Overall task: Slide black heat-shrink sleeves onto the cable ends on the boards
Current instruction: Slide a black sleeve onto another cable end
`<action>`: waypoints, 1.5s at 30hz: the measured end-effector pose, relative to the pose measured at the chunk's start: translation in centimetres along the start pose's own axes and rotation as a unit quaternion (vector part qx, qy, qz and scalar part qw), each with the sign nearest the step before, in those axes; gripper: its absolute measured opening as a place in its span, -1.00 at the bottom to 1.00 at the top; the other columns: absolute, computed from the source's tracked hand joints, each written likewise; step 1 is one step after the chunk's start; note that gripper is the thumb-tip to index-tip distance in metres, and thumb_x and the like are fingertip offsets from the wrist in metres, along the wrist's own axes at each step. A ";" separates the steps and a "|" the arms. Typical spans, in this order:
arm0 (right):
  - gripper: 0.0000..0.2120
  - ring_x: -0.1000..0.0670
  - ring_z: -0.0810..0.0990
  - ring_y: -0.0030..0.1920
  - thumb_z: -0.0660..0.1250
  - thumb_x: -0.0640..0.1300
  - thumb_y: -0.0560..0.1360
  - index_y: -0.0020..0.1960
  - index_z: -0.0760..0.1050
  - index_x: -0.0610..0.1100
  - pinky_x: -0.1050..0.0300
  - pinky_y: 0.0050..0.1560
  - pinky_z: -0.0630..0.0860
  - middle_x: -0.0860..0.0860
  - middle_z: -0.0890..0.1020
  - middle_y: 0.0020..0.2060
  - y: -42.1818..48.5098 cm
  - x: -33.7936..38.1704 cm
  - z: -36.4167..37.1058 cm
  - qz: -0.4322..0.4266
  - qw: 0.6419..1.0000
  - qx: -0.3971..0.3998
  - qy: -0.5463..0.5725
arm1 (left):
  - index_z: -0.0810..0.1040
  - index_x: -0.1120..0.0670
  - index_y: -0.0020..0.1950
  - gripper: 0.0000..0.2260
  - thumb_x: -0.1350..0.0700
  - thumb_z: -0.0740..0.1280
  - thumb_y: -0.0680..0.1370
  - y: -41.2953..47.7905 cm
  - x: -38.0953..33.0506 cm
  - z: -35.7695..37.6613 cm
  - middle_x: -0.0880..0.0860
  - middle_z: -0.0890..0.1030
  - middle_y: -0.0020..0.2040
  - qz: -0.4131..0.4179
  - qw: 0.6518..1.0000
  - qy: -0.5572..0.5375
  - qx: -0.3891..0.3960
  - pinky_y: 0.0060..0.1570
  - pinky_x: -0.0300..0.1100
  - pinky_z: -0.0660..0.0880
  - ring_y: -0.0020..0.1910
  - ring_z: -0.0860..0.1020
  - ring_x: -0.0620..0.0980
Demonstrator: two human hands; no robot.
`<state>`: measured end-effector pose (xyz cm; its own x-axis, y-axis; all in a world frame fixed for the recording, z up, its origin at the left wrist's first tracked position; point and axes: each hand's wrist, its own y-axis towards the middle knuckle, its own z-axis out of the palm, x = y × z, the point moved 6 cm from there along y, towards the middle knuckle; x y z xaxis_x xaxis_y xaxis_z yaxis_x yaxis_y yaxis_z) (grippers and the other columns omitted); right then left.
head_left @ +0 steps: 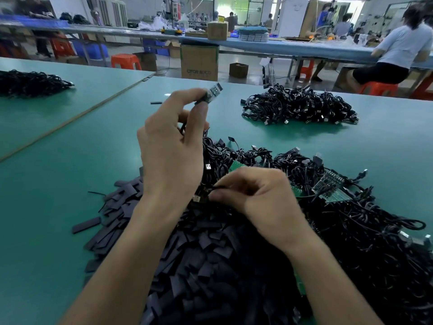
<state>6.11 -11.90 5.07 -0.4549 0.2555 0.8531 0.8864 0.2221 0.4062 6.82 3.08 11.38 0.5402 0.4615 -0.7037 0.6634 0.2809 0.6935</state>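
My left hand is raised above the table and pinches a small circuit board on a black cable, its end pointing up and to the right. My right hand is lower, over the piles, and pinches a flat black heat-shrink sleeve between thumb and fingers. A big heap of loose black sleeves lies under both forearms. To the right of it spreads a tangle of black cables with green boards among them.
A second pile of black cables sits further back on the green table. Another dark pile lies at the far left. One stray sleeve lies alone. People sit at benches behind, among cartons and orange stools.
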 end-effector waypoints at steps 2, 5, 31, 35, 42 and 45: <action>-0.91 0.01 0.59 -0.49 0.52 -0.14 0.46 -0.15 0.64 0.01 0.20 -0.46 0.48 -0.04 0.64 -0.42 -0.3 0.3 -1.3 0.024 0.998 -0.026 0.053 | 0.60 -0.16 0.10 -0.88 0.05 0.32 0.64 -0.1 0.3 0.4 -0.17 0.62 -0.24 -0.019 1.000 0.004 0.023 -0.34 -0.44 0.36 -0.30 0.57 -0.28; -0.90 -0.03 0.68 -0.42 0.46 -0.20 0.52 -0.12 0.59 -0.04 0.26 -0.43 0.49 -0.07 0.70 -0.36 -0.7 0.9 -2.3 0.037 0.994 -0.026 0.095 | 0.65 -0.19 0.07 -0.87 0.03 0.37 0.60 -0.2 0.7 0.9 -0.21 0.65 -0.18 -0.043 0.997 0.023 0.061 -0.26 -0.40 0.41 -0.24 0.59 -0.24; -0.75 0.15 0.71 -0.16 0.55 -0.13 0.40 -0.01 0.63 0.14 0.28 -0.06 0.62 0.26 0.71 -0.16 -1.0 2.2 -6.7 0.006 0.983 -0.183 -0.031 | 0.70 -0.07 -0.06 -0.95 0.04 0.51 0.50 -1.5 0.7 2.7 -0.10 0.68 -0.26 -0.095 0.970 -0.029 0.223 -0.41 -0.51 0.33 -0.45 0.48 -0.29; -0.81 0.13 0.70 -0.13 0.51 -0.08 0.43 -0.05 0.59 0.18 0.16 -0.02 0.65 0.26 0.70 -0.14 -1.1 2.3 -7.0 -0.001 0.980 -0.190 -0.057 | 0.70 -0.07 -0.06 -0.94 0.02 0.51 0.49 -1.6 0.5 2.7 -0.11 0.70 -0.24 -0.102 0.968 -0.030 0.228 -0.36 -0.50 0.36 -0.38 0.54 -0.25; -0.82 0.13 0.71 -0.17 0.50 -0.04 0.45 -0.03 0.58 0.20 0.10 -0.04 0.66 0.20 0.71 -0.19 -1.4 2.9 -7.5 -0.028 0.972 -0.221 -0.078 | 0.71 -0.04 -0.05 -0.93 0.05 0.51 0.48 -1.8 -0.2 2.9 -0.11 0.71 -0.25 -0.100 0.961 -0.060 0.251 -0.36 -0.50 0.38 -0.35 0.58 -0.29; -0.79 0.13 0.71 -0.18 0.51 -0.09 0.46 -0.02 0.59 0.19 0.15 -0.06 0.65 0.18 0.71 -0.21 -1.4 3.0 -7.6 -0.040 0.969 -0.228 -0.081 | 0.70 -0.02 -0.04 -0.93 0.05 0.51 0.49 -1.8 -0.5 2.9 -0.11 0.71 -0.26 -0.096 0.959 -0.069 0.258 -0.37 -0.49 0.38 -0.38 0.57 -0.31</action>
<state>4.13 -18.62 9.56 -0.4994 0.4065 0.7651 0.7760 -0.1829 0.6037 6.86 -0.10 9.97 0.4215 0.3179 -0.8493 0.9064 -0.1200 0.4049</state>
